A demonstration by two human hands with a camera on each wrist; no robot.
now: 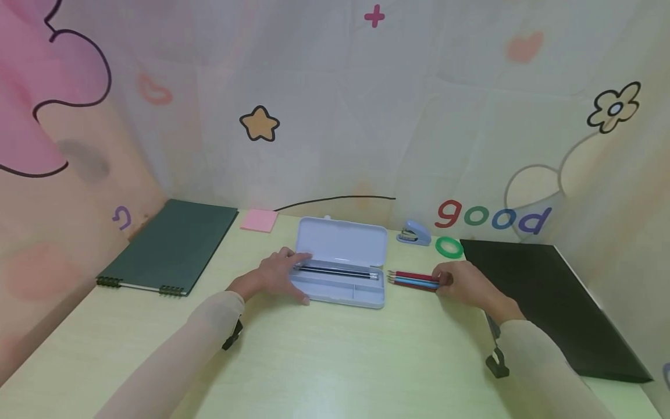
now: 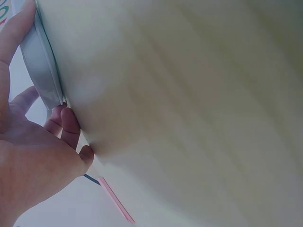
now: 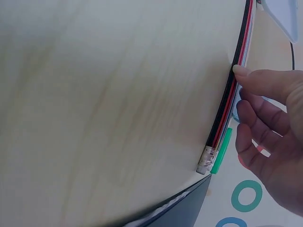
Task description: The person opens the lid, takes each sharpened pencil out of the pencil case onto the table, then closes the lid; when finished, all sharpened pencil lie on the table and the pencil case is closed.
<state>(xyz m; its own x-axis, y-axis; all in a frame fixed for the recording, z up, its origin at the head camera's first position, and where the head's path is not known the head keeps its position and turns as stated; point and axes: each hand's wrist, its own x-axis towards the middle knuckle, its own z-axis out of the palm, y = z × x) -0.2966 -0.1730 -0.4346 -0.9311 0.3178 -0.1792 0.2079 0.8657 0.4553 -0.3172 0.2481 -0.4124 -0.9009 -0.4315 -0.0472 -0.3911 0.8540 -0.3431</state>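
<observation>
1. A bundle of colored pencils (image 1: 413,280), red and blue among them, lies just right of the frame's center, sharpened tips pointing left.
2. A person's right hand (image 1: 463,284) pinches the bundle near its right end, thumb on one side and fingers on the other; the right wrist view shows the eraser ends extending past the grip.
3. Just left of the tips, at center frame, sits a pale blue pencil case (image 1: 330,291), its lid (image 1: 342,241) raised at the back.
4. Dark pencils (image 1: 337,272) lie lengthwise in the rear compartment, their exact number hard to tell.
5. The left hand (image 1: 274,273) grips the case's left end, thumb at the front edge, fingers toward the hinge.
6. Behind the bundle, right of center, stand a blue stapler (image 1: 415,233) and a green ring (image 1: 449,255).
7. A black folder (image 1: 549,302) fills the lower right; a dark green spiral notebook (image 1: 170,247) lies at left, near pink sticky notes (image 1: 259,220).
8. All rest on a pale table (image 1: 335,361) before a printed cloth backdrop (image 1: 335,116) reading "good" at right.
</observation>
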